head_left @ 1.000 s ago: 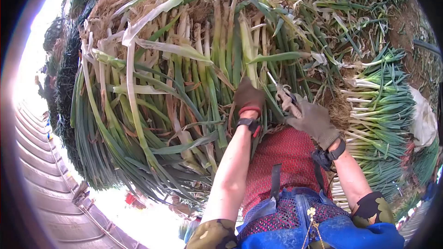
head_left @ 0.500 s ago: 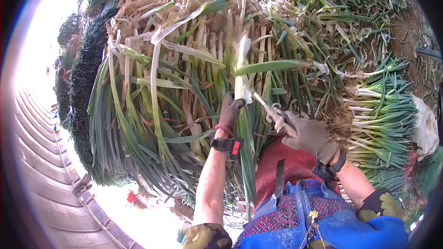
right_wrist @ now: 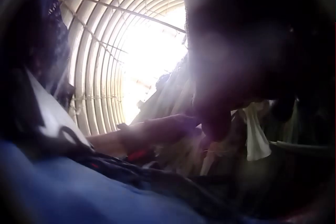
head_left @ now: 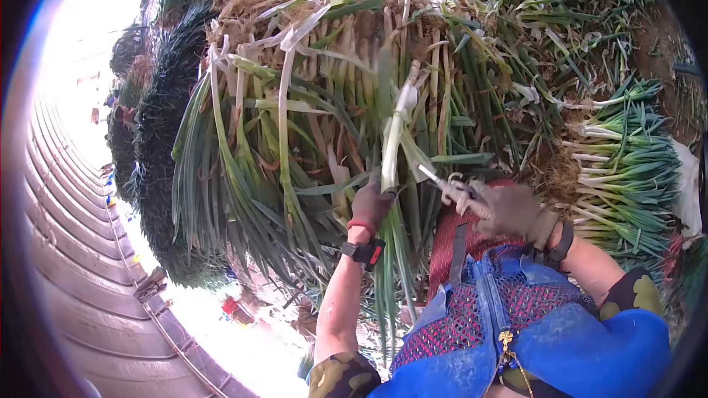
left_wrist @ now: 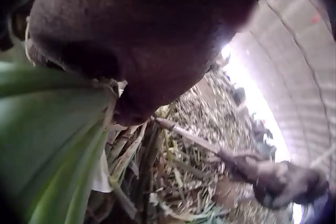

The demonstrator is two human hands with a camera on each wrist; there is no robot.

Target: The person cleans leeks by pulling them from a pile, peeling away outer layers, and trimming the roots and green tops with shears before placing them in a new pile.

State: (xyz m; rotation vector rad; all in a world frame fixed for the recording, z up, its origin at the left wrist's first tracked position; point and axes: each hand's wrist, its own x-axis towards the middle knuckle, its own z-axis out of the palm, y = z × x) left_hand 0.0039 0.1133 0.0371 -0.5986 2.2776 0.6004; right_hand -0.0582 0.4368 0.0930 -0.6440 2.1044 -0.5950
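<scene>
The gloved left hand (head_left: pixel 371 205) grips a thick green-and-white stalk (head_left: pixel 394 133) in the head view, its green leaves hanging below the hand. In the left wrist view the left hand (left_wrist: pixel 142 29) is close above broad green leaves (left_wrist: pixel 52 145). The gloved right hand (head_left: pixel 509 212) holds a thin metal tool (head_left: pixel 431 175), its tip just right of the stalk. A pale peeled leaf (head_left: pixel 417 153) slants between the stalk and the tool. In the right wrist view the right hand (right_wrist: pixel 236 61) is dark, and its fingers are hard to make out.
A large heap of untrimmed stalks (head_left: pixel 287 125) with roots spreads across the left and middle. Cleaned bunches (head_left: pixel 627 169) lie in a row at the right, by a white bag (head_left: pixel 687 188). Leaf scraps (head_left: pixel 546 22) cover the upper right. A ribbed wall (head_left: pixel 81 250) curves at the left.
The left hand has come off the heap gripping the stalk, which is now apart from the others. Its long side leaf has swung downward. The right hand has shifted slightly right and down with the tool.
</scene>
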